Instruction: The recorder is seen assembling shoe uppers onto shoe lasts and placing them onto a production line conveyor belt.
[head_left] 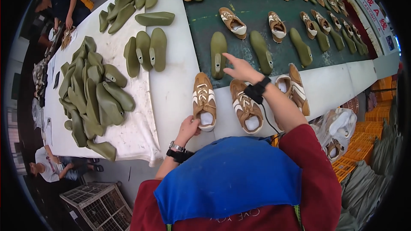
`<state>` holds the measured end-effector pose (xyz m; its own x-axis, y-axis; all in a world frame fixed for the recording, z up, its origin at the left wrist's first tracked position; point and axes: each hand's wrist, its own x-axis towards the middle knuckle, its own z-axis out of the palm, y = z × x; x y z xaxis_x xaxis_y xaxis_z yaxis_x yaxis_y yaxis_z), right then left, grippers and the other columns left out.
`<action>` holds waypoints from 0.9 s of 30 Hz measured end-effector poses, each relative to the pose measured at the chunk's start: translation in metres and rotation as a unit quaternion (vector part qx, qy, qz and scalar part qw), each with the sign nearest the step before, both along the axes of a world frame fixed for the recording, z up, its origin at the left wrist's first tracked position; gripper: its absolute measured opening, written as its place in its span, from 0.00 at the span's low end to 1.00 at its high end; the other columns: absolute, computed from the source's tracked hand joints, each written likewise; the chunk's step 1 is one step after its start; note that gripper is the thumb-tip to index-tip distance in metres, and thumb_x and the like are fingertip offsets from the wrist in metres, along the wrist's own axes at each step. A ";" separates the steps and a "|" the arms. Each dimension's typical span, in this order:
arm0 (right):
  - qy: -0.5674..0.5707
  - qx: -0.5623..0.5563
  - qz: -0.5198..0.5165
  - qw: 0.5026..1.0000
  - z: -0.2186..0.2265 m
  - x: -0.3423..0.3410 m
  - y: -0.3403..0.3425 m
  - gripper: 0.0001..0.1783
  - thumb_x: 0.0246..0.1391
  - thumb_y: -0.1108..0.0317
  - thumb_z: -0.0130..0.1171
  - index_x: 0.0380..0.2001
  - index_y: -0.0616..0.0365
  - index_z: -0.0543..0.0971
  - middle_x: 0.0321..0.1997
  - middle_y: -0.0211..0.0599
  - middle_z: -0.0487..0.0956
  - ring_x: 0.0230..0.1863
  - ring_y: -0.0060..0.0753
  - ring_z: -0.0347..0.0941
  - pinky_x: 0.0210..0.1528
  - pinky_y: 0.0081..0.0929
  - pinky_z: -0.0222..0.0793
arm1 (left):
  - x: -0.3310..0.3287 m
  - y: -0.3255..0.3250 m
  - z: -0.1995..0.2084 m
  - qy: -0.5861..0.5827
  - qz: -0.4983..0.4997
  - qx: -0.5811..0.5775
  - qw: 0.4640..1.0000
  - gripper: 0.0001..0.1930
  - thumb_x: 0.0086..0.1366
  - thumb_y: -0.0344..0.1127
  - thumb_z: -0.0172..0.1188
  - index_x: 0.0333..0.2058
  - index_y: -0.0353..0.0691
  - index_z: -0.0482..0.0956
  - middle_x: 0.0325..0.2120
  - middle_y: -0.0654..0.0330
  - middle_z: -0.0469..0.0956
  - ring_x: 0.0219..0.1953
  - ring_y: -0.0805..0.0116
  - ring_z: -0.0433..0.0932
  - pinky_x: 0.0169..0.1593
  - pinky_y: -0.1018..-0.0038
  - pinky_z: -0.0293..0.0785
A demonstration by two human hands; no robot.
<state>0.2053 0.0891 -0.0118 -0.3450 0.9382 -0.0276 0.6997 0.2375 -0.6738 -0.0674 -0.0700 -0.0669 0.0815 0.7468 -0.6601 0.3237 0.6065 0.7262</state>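
Observation:
My left hand (188,130) is closed at the heel of a brown-and-white lace-up sneaker (203,98), its fingertips on the heel's left side. The sneaker lies on the white tabletop with its toe pointing away from me. My right hand (242,69) is stretched over the edge of the green belt, fingers apart. Its fingertips are at the right side of a green shoe last (217,51); I cannot tell whether they touch it. Below my right wrist lies a second brown sneaker (246,102). More sneakers (294,87) lie partly behind my right forearm.
A heap of green lasts (87,94) covers the white cloth at left. Lasts and sneakers stand in rows on the green belt (201,21). Orange crates (364,132) and a plastic bag of shoes (336,128) are at right. Other people (60,4) are at left.

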 end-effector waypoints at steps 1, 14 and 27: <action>0.026 0.004 -0.004 1.000 0.017 0.011 -0.016 0.31 0.48 0.61 0.56 0.56 0.57 0.63 0.41 0.54 0.76 0.44 0.52 0.72 0.45 0.40 0.67 | 0.002 0.006 0.004 -0.001 -0.003 0.001 1.000 0.22 0.59 0.44 0.50 0.42 0.28 0.69 0.17 0.53 0.76 0.18 0.65 0.78 0.25 0.73 0.73; 0.116 -0.100 -0.161 0.975 0.044 0.066 -0.208 0.18 0.50 0.66 0.57 0.44 0.62 0.75 0.29 0.41 0.79 0.30 0.31 0.76 0.35 0.23 0.71 | -0.026 0.155 0.128 -0.352 -0.094 0.078 0.928 0.15 0.65 0.40 0.44 0.43 0.36 0.71 0.33 0.55 0.77 0.29 0.65 0.78 0.34 0.73 0.76; 0.585 -0.152 -0.105 0.790 0.119 -0.001 -0.111 0.23 0.59 0.55 0.49 0.50 0.62 0.67 0.44 0.35 0.74 0.41 0.21 0.72 0.42 0.23 0.70 | 0.067 0.025 0.139 -0.423 -0.229 -0.114 0.869 0.33 0.53 0.66 0.49 0.34 0.34 0.68 0.19 0.51 0.68 0.16 0.60 0.66 0.16 0.73 0.64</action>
<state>0.2045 -0.0219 0.1071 -0.1394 0.9894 -0.0405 -0.4413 -0.0987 -0.8919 -0.0002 -0.0454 0.0720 0.8640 0.3656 -0.3463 -0.0215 0.7138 0.7000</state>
